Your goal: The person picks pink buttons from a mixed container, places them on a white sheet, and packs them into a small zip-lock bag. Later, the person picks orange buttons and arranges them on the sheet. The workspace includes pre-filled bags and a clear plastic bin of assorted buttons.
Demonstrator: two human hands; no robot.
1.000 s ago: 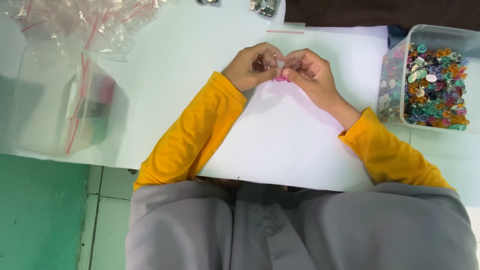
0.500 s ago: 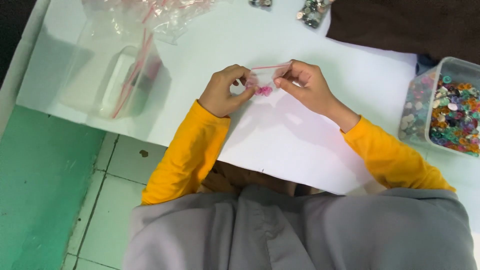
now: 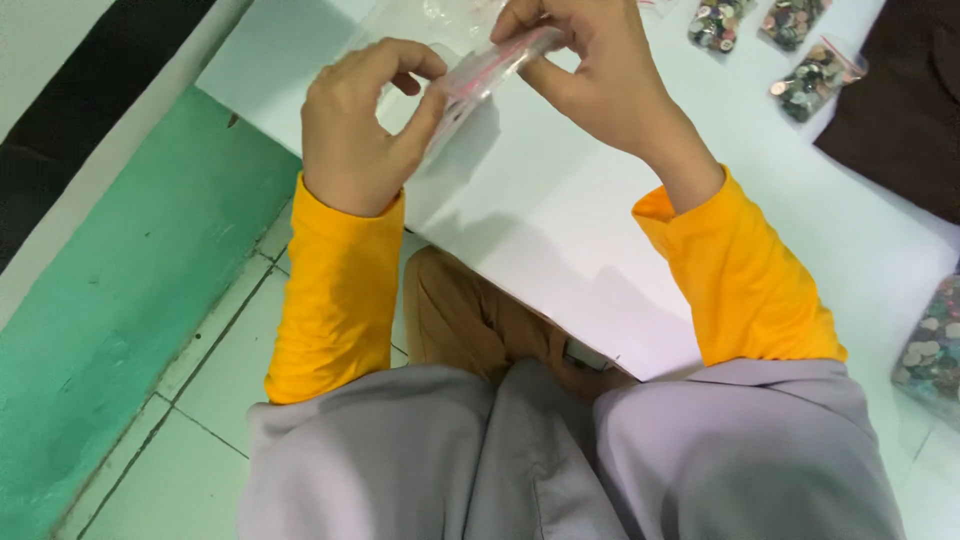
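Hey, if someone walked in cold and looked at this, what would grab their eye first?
Most likely the bright yellow sleeves framing the picture's centre, leading up to the left hand and right hand, which together pinch a small clear zip bag with a red strip above the white table. Next, the filled little bags of colourful bits at the top right, and the green floor on the left.

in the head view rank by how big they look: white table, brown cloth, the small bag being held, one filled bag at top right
1. white table
2. brown cloth, partly cut off
3. small bag and filled bag: look alike; nearness makes it unsure
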